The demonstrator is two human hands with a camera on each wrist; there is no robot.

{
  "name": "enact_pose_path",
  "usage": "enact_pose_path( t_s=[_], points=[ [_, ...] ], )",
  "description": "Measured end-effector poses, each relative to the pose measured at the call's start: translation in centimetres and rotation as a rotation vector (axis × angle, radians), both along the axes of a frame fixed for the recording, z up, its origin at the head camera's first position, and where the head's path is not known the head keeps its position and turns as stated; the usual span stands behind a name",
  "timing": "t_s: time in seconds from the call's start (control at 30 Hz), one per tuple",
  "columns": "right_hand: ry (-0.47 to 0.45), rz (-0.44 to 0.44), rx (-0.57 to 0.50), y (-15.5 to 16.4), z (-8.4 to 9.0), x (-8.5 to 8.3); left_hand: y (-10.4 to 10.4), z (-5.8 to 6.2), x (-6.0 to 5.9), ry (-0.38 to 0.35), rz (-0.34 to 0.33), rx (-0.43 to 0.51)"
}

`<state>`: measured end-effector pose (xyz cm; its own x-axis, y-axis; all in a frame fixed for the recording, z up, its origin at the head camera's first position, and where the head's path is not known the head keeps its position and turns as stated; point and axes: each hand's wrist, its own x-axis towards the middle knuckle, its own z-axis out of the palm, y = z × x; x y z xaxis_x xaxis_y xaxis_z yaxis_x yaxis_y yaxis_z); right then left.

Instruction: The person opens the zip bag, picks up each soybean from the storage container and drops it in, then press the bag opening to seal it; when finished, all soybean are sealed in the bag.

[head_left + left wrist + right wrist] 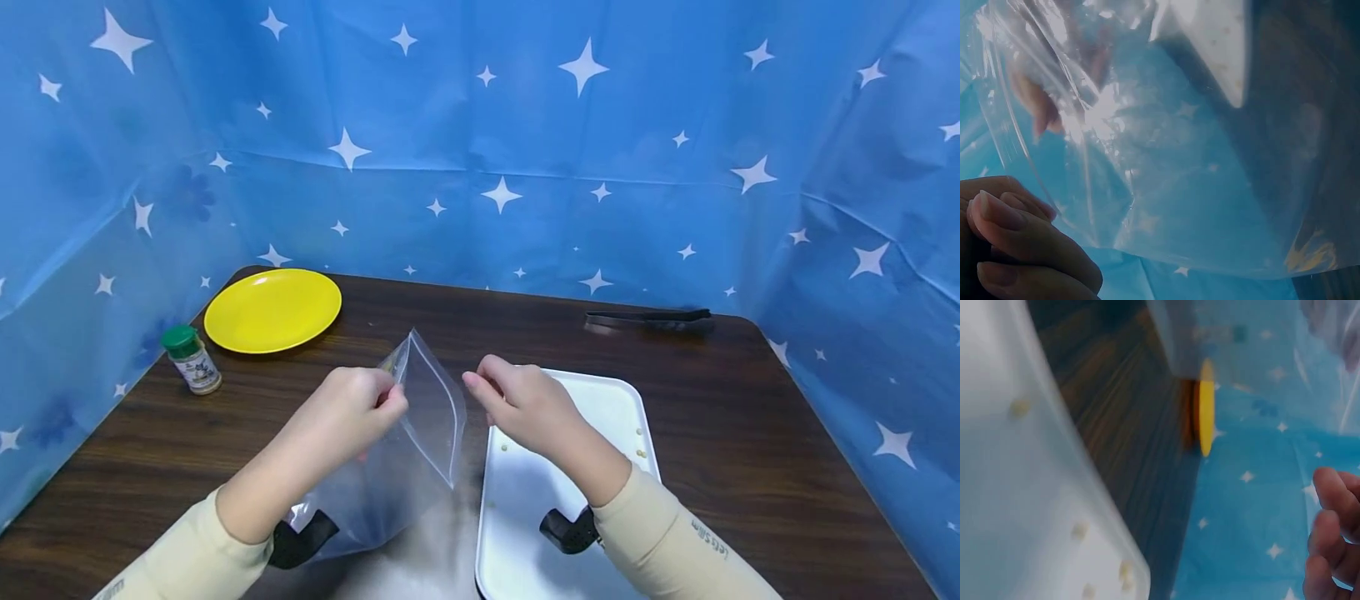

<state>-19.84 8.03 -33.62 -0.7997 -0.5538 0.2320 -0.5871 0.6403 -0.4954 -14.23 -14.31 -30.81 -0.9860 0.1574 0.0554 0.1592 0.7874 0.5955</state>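
My left hand (358, 412) pinches the top edge of a clear plastic zip bag (420, 442) and holds it upright over the dark wooden table (750, 433). In the left wrist view the bag (1179, 156) fills the picture, with my curled fingers (1016, 244) at the lower left. My right hand (517, 400) hovers just right of the bag's mouth, above the white tray (622, 408), fingers loosely curled and holding nothing. The right wrist view shows its fingertips (1335, 537) at the lower right and the tray (1016, 506) with a few small pale crumbs.
A yellow plate (273, 309) lies at the back left, seen edge-on as the plate (1206, 406) in the right wrist view. A small green-capped spice jar (192, 359) stands near the left edge. Black tongs (648, 317) lie at the back right. Blue star-printed cloth (525, 150) walls the table.
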Motion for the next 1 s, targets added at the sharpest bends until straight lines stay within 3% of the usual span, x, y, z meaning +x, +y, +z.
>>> enact_pose_path(
  t_s=[0.13, 0.2, 0.37, 0.53, 1.0],
  points=[
    [-0.024, -0.085, 0.081, 1.5, -0.3, -0.6, 0.2, 0.2, -0.2, -0.020, 0.012, -0.012],
    [-0.053, -0.087, 0.142, 2.0, -0.8, -0.8, 0.2, 0.2, -0.4, -0.017, 0.009, -0.017],
    [-0.125, 0.043, 0.269, 2.2, -2.9, -0.2, 0.3, 0.1, -0.8, 0.007, -0.005, -0.034],
    [-0.162, 0.149, 0.370, 1.6, -5.1, 1.2, 0.6, -0.2, -1.2, -0.018, -0.020, -0.042],
    [-0.101, 0.150, 0.382, 1.6, -7.2, 2.8, 1.6, -1.4, -1.5, -0.050, -0.045, -0.077]
  ],
)
